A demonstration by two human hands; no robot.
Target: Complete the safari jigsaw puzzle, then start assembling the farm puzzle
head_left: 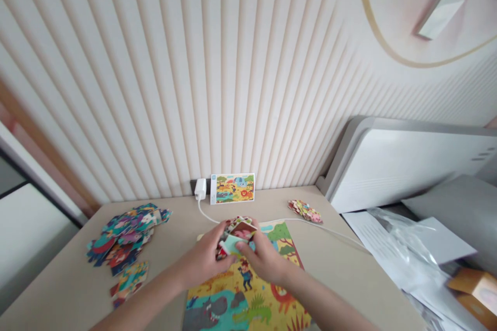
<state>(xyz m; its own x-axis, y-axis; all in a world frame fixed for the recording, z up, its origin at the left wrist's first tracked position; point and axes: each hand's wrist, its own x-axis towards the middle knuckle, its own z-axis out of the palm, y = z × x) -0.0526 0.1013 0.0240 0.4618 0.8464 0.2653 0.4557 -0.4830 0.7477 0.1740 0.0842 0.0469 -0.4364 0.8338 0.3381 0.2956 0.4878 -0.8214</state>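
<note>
A stack of jigsaw pieces (236, 238) is clamped between both hands, above the far edge of a puzzle board (243, 289). The grip is closed from two sides: the stack's left side is wrapped by the left hand (204, 254), and its near side is pinched by the right hand (261, 259). A pale green piece and a brown-and-red picture piece are seen uppermost. Whether the stack touches the board cannot be told.

The board is laid flat on the counter (166, 232), with its near end cut off by the bottom of the view. Both forearms are extended over the counter's near side.

A large pile of pieces (124, 238) is spread to the left of the hands, with a strip of counter between them. A smaller pile (130, 282) lies just below it, near the left edge of the counter. A third small pile (305, 211) is placed to the right, near the back edge.

At the back, a picture card (232, 189) is stood against the ribbed wall (155, 77), with a white charger (200, 189) just beside it. The charger's cable (322, 228) is run behind the hands and off to the right. Papers (382, 248) and a plastic bag (407, 243) are heaped at the right edge of the counter, well apart from the grip.
</note>
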